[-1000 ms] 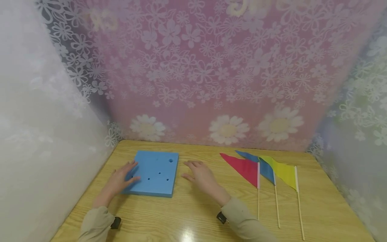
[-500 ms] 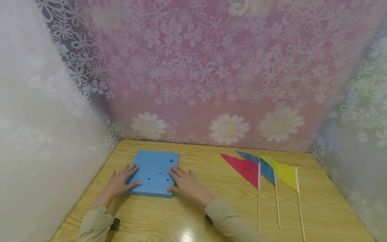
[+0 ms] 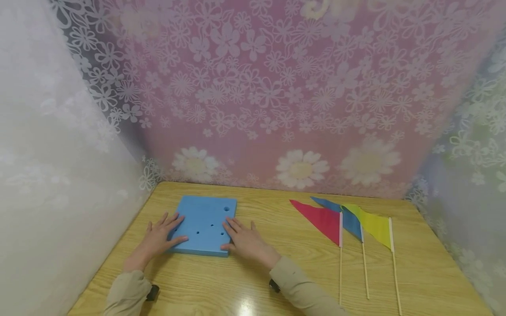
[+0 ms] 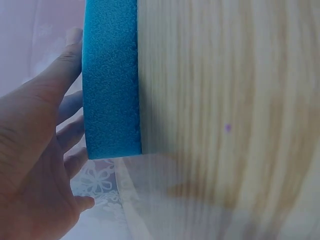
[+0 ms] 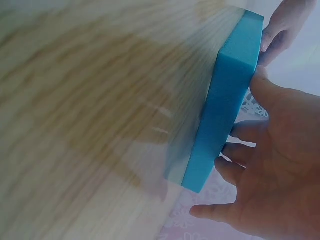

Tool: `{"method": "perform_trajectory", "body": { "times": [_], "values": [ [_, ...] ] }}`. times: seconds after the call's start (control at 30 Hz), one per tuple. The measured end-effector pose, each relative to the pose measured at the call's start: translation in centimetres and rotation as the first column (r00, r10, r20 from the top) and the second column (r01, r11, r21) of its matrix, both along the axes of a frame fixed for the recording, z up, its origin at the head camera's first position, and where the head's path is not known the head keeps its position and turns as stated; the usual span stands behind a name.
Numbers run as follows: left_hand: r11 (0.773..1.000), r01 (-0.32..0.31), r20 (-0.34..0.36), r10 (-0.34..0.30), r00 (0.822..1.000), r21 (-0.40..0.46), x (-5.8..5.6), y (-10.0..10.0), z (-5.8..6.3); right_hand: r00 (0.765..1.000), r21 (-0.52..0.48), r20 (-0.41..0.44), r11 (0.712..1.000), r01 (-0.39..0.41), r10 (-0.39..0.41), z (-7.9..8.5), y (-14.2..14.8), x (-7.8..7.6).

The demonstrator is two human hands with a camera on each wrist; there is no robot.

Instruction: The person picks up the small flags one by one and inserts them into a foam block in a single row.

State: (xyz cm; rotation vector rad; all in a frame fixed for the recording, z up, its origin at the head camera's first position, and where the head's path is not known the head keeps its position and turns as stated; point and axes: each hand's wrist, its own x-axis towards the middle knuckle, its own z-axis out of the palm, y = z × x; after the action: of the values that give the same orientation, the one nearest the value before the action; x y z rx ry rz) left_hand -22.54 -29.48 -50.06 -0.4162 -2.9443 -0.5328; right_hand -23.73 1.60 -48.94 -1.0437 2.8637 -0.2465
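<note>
A flat square blue foam block (image 3: pixel 201 215) with several small holes in its top lies on the wooden table, left of the middle. My left hand (image 3: pixel 156 239) rests on its left edge with fingers spread over the top. On the opposite edge rests my right hand (image 3: pixel 251 245), fingertips on the top face and thumb at the near corner. Both wrist views show the block's thick side, the left hand (image 4: pixel 40 145) and the right hand (image 5: pixel 270 155) each laid along the upper edge with extended fingers.
Three pennant flags on thin sticks lie at the right: a red flag (image 3: pixel 326 221), a blue flag (image 3: pixel 352 223) and a yellow flag (image 3: pixel 373 226). Their cloths partly overlap. A flower-patterned curtain (image 3: pixel 269 96) hangs behind the wooden table (image 3: pixel 221 285).
My right hand has moved left from beside the foam block onto its right edge. The left hand has settled a little further onto the left edge. The flags lie as before.
</note>
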Motion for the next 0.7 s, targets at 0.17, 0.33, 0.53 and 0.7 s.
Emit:
{"method": "perform_trajectory", "body": {
  "times": [0.17,0.33,0.53,0.7],
  "values": [
    [1.0,-0.007,-0.003,0.007,1.0,-0.013,-0.3,1.0,-0.2,1.0,-0.01,0.006,1.0,0.004,-0.004,0.1,1.0,-0.4],
    [1.0,-0.009,-0.006,0.009,1.0,-0.009,-0.5,2.0,-0.3,1.0,-0.006,0.012,1.0,0.006,-0.006,-0.1,2.1,-0.8],
    [1.0,-0.01,-0.011,0.01,1.0,-0.015,-0.7,3.3,-0.4,0.999,-0.01,0.04,1.0,0.007,-0.007,0.0,3.4,-1.1],
    [1.0,-0.008,0.001,0.008,1.0,-0.011,-0.7,4.3,-0.2,0.999,-0.029,0.033,1.0,-0.006,0.007,-0.1,4.6,-1.4]
  ]
}}
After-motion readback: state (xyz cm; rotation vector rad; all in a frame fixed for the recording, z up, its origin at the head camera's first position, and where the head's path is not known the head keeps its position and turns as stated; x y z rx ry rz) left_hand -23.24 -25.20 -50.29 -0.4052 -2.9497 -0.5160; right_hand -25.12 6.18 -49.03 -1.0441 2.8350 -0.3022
